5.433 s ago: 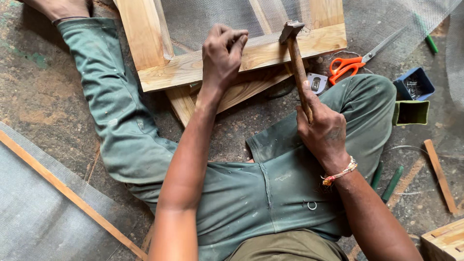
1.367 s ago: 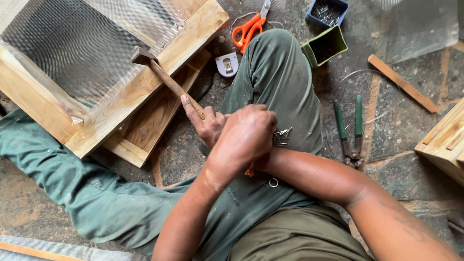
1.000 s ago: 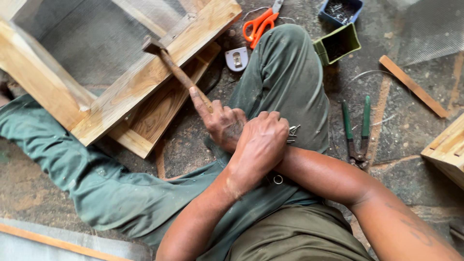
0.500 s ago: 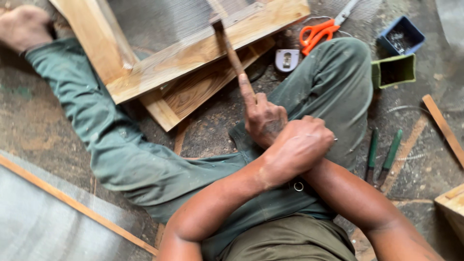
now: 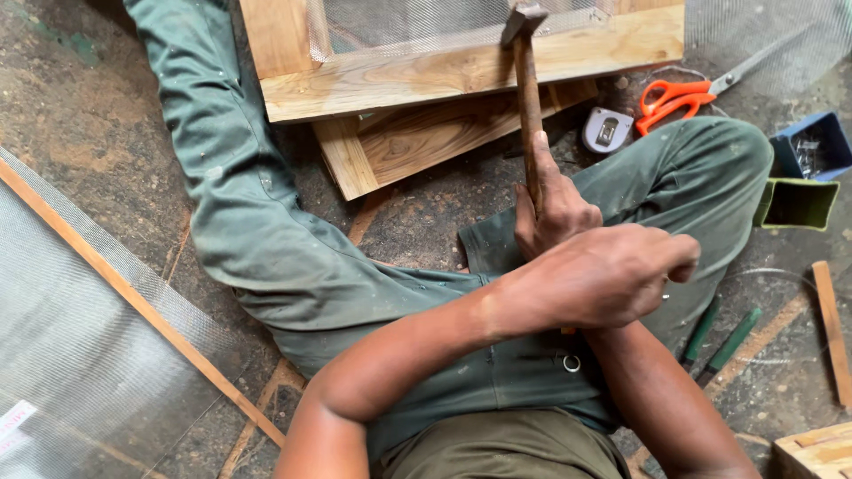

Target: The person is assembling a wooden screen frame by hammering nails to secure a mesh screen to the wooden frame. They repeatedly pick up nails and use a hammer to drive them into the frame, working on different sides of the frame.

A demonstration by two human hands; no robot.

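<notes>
Wooden-handled hammer (image 5: 530, 106) stands near the top centre of the frame, its dark metal head resting on the pale wooden frame with wire mesh (image 5: 461, 66). The right hand (image 5: 555, 208) has its grip clenched around the lower handle, forefinger laid along it. The left hand (image 5: 612, 275), crossed over in front, is curled into a loose fist; whether it holds anything cannot be told. Orange-handled scissors (image 5: 674, 96) lie on the floor at upper right.

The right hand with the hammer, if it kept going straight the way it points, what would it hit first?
Most likely the wooden frame: the right hand points the hammer up-frame, its head over the frame's near rail by the mesh. The gap between head and rail is unclear.
</notes>
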